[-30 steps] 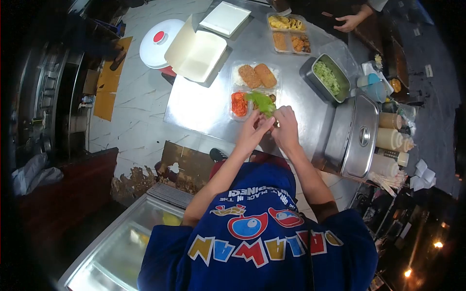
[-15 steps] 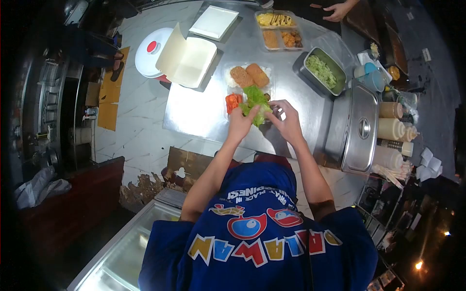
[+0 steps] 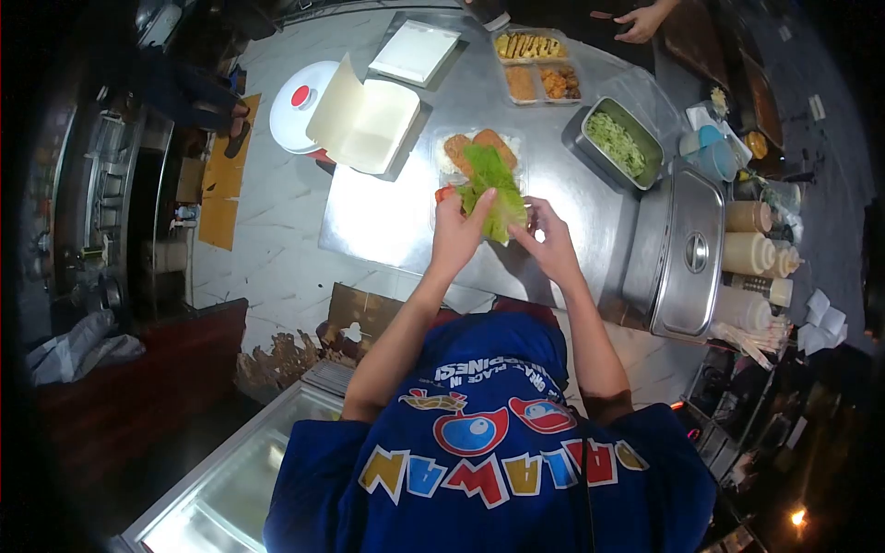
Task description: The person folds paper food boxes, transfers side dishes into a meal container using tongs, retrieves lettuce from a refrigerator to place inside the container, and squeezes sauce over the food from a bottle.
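Note:
A green lettuce leaf (image 3: 495,184) is held up over a clear divided food container (image 3: 437,164). My left hand (image 3: 455,230) pinches the leaf's lower left side between thumb and fingers. At its lower right edge, my right hand (image 3: 551,247) has thumb and fingers closed on the leaf. Behind the lettuce, two breaded fried pieces (image 3: 455,150) lie on white rice (image 3: 446,166) in the container's far part. A bit of red food (image 3: 444,194) shows beside my left fingers. The leaf and my hands hide most of the near compartments.
A steel pan of shredded cabbage (image 3: 616,145) stands at right, near a lidded steel container (image 3: 693,249) and several sauce bottles (image 3: 751,251). Another filled meal tray (image 3: 539,66) sits farther back. An open carton (image 3: 369,124) is at left. Another person's hand (image 3: 638,22) appears top right.
The lettuce leaf has been raised and spread, now covering more of the fried pieces and red food. Both hands stay at it. The whole view has shifted slightly.

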A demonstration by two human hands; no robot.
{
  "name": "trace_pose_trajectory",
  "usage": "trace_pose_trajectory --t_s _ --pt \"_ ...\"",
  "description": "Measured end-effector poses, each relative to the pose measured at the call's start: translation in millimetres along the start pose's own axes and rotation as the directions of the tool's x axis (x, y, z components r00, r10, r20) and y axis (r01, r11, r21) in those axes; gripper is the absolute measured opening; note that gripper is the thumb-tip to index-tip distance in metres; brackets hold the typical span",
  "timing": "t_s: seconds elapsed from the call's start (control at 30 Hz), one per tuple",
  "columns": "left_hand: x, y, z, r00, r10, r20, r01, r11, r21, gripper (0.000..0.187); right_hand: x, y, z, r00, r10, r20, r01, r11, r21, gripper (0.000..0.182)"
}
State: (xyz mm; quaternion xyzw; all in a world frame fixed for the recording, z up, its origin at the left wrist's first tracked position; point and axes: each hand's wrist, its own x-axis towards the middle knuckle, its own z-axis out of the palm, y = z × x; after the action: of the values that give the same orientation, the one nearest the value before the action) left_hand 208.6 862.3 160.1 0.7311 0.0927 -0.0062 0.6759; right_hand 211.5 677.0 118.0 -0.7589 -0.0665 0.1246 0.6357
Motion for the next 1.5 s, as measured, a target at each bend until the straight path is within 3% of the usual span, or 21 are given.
trace_pose_trajectory --t_s 0.03,0.13,0.23,0.33,0.43,0.53,0.63,0.73,0.83,0.9,0.93,1.03,1.13,1.23,1.33,1.43,1.5 --pt "3 -6 3 1.000 0.028 -0.012 -0.028 0.999 -0.019 0.029 1 7 -3 0.998 0.040 0.051 -0.036 0.997 -0.067 0.021" --pt "10 -36 11 0.999 0.040 -0.018 -0.041 0.998 -0.048 0.032 3 8 -5 0.993 -0.104 0.050 0.112 0.976 -0.189 0.020" --pt "12 -53 11 0.999 -0.043 0.021 0.042 0.999 0.019 0.035 7 19 3 0.946 -0.297 -0.131 0.280 0.951 -0.134 0.019" --pt "12 -66 17 0.999 -0.025 0.028 0.023 0.995 0.094 0.036 5 21 -1 0.982 -0.180 -0.063 0.168 0.973 -0.156 0.020" --pt "6 -60 25 0.999 0.030 -0.015 -0.029 0.997 0.067 0.037 2 30 7 0.978 -0.176 -0.113 0.181 0.983 0.042 0.020" --pt "4 -59 27 0.999 0.015 -0.042 -0.011 0.997 0.080 0.035 -4 30 1 0.993 0.117 0.027 -0.118 0.912 0.394 0.024" --pt "3 -67 34 0.994 0.023 -0.109 -0.012 0.994 0.105 0.030 2 25 -12 0.978 0.152 0.145 -0.193 0.921 0.339 0.023" --pt "0 -74 38 0.990 0.032 -0.138 -0.012 0.989 0.147 0.028 14 29 -7 0.984 0.128 0.123 -0.153 0.964 0.217 0.020" --pt "-1 -71 25 0.992 0.052 -0.111 -0.014 0.948 0.318 0.025 24 33 -13 0.984 0.151 0.095 -0.138 0.982 -0.127 0.019" --pt "-3 -55 13 0.994 0.075 -0.080 -0.026 0.872 0.488 0.024 27 20 -11 0.992 0.098 0.083 -0.079 0.975 -0.207 0.022" --pt "-3 -54 11 0.995 0.066 -0.076 -0.021 0.875 0.483 0.025 28 13 -11 0.994 0.070 0.080 -0.048 0.968 -0.247 0.024" --pt "2 -56 6 0.994 0.070 -0.080 -0.024 0.883 0.469 0.028 31 -12 -16 0.960 0.212 0.184 -0.089 0.853 -0.514 0.029" --pt "7 -63 3 0.993 0.062 -0.096 -0.011 0.888 0.460 0.029 31 16 -22 0.969 0.009 0.246 0.117 0.861 -0.495 0.033" --pt "11 -64 1 0.996 -0.009 -0.090 0.050 0.884 0.465 0.030 28 9 -19 0.962 0.082 0.260 0.051 0.883 -0.467 0.031" --pt "13 -60 5 0.995 -0.012 -0.099 0.061 0.855 0.515 0.031 21 25 -18 0.942 -0.280 0.184 0.335 0.771 -0.541 0.030" --pt "14 -60 8 0.995 -0.013 -0.099 0.068 0.815 0.575 0.032 22 0 -10 0.994 0.055 0.089 -0.002 0.863 -0.505 0.027" --pt "12 -60 8 0.996 -0.014 -0.087 0.063 0.807 0.587 0.031 23 10 -4 0.999 -0.017 0.035 0.032 0.881 -0.472 0.024"
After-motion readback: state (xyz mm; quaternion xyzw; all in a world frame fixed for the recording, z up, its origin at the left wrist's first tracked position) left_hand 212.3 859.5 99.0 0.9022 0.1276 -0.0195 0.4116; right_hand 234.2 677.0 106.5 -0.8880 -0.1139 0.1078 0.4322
